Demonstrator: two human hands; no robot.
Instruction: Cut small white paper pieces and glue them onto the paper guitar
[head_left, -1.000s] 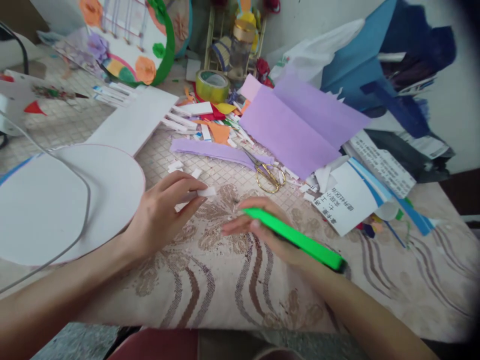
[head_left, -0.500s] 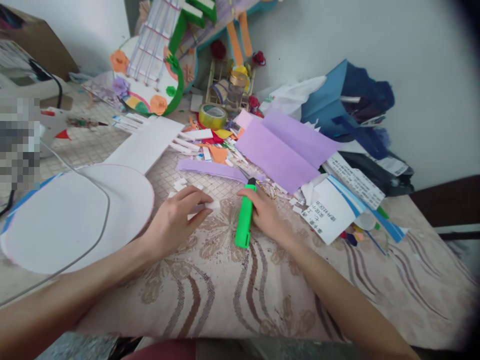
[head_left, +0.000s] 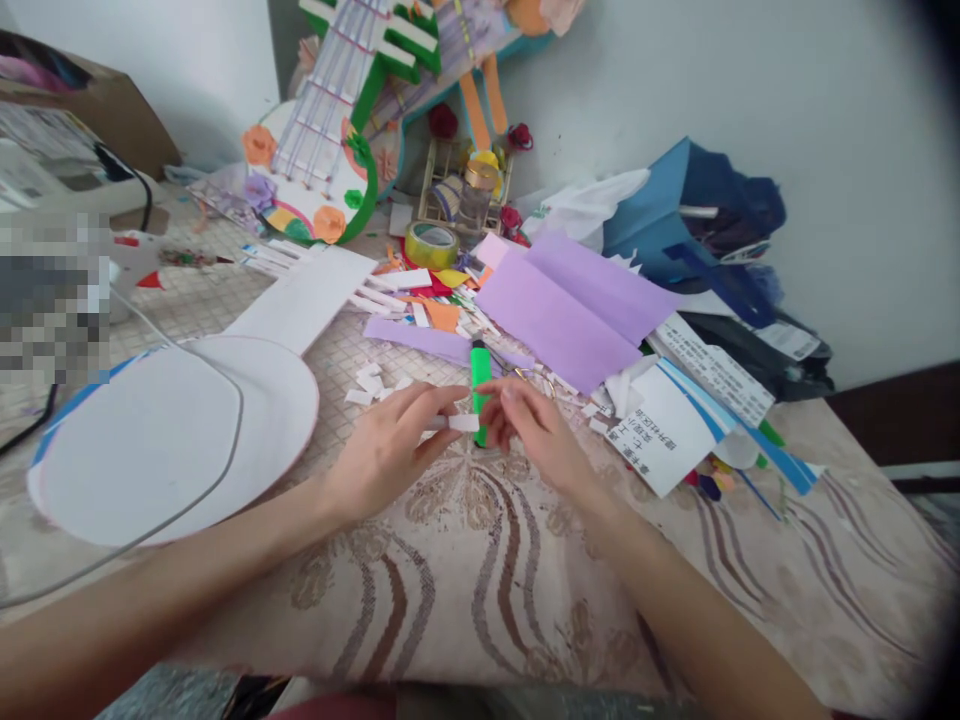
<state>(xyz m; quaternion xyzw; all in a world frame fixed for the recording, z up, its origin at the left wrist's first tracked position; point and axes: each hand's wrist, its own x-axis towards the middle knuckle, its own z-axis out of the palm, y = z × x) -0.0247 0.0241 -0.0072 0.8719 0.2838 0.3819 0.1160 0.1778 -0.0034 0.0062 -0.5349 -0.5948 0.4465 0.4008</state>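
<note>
Head view: I have left hand point(head_left: 397, 445) pinching white strip point(head_left: 463, 423), short, flat, narrow, pointing to 3 o'clock. From strip: right hand point(head_left: 544, 435) at 3, half-curled, fingers apart; bright green cutter point(head_left: 481, 370), dark-ended, at 1 on patterned counter point(head_left: 600, 620); small white pieces point(head_left: 367, 382) at 10.

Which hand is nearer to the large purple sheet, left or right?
Right. The right hand is close to the near side of the large purple sheet; the left hand is farther away, to its left, holding a white strip.
</note>
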